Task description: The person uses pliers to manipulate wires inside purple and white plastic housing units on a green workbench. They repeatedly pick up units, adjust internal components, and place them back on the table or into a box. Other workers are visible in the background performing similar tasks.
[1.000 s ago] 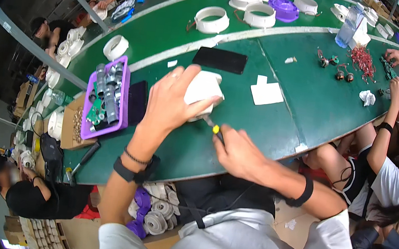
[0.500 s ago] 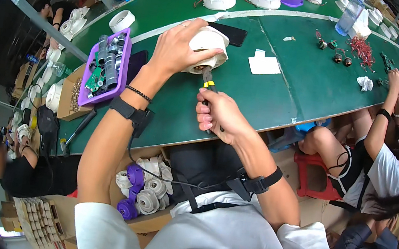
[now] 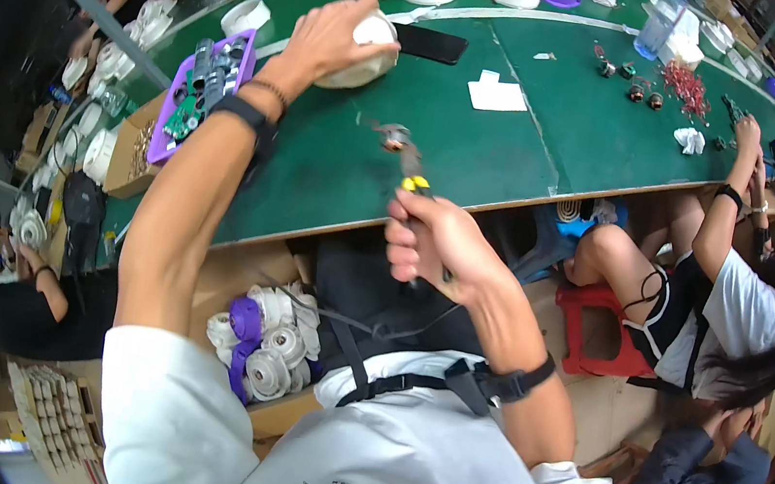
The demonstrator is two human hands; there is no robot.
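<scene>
My left hand [image 3: 328, 42] is wrapped over a white round plastic housing [image 3: 363, 70] at the middle of the green table, with its thumb along the side. Closer to me, my right hand [image 3: 444, 246] is closed round the handles of a pair of pliers [image 3: 411, 169] with yellow marks below the jaws. At the tip of the pliers sits a small copper-coloured motor part [image 3: 393, 139], apart from the housing and a little blurred. A black phone [image 3: 431, 44] lies just right of the housing.
A purple tray [image 3: 169, 115] of grey cylinders and green boards stands left, beside a cardboard box [image 3: 126, 170]. White paper [image 3: 498, 96], red wires [image 3: 684, 87] and a bottle [image 3: 659, 25] lie or stand rightward. A co-worker sits right. Under the table edge is a box of housings [image 3: 267, 373].
The left hand has carried the white housing away to the left. The pliers have come out of it with the small motor part at their jaws.
</scene>
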